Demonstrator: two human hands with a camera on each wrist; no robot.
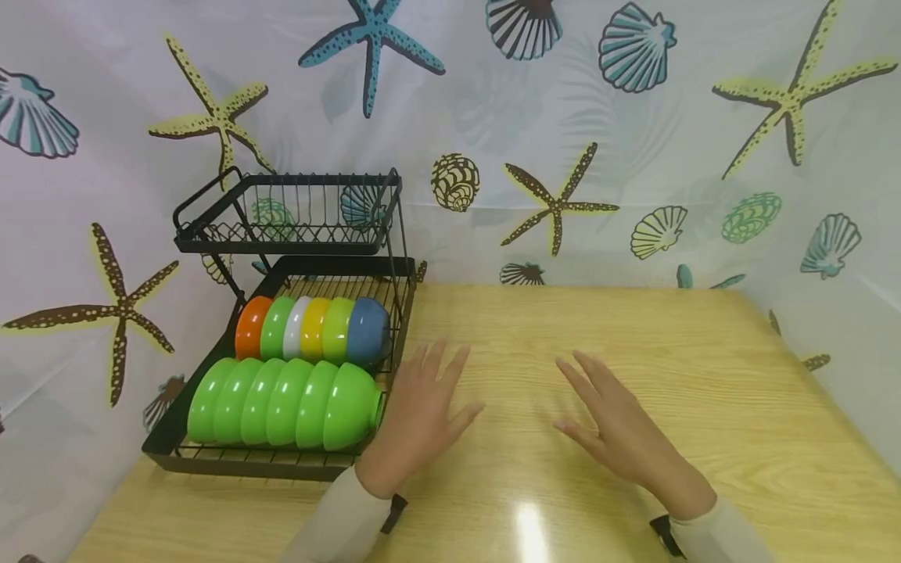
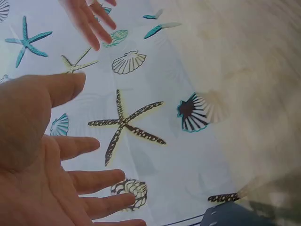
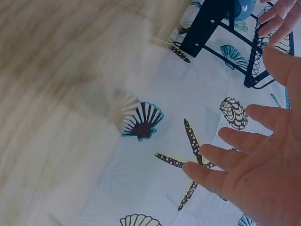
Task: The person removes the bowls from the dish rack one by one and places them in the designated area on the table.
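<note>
My left hand (image 1: 421, 410) hovers with fingers spread beside the right edge of a black two-tier dish rack (image 1: 281, 469), overlapping its front right part in the head view. Over the wooden table to the right is my right hand (image 1: 622, 426), its fingers extended and nothing in it. Both wrist views show bare palms with straight fingers. On the rack's lower tier, a row of large green bowls (image 1: 281, 403) stands on edge at the front. Behind it is a row of smaller bowls in orange, green, white, yellow, lime and blue, the blue bowl (image 1: 367, 332) at the right end.
The rack's upper tier (image 1: 281, 246) is a wire basket above the small bowls. A light wooden table (image 1: 704, 352) extends right from the rack. A white curtain (image 1: 450, 258) printed with starfish and shells hangs behind the table and along its sides.
</note>
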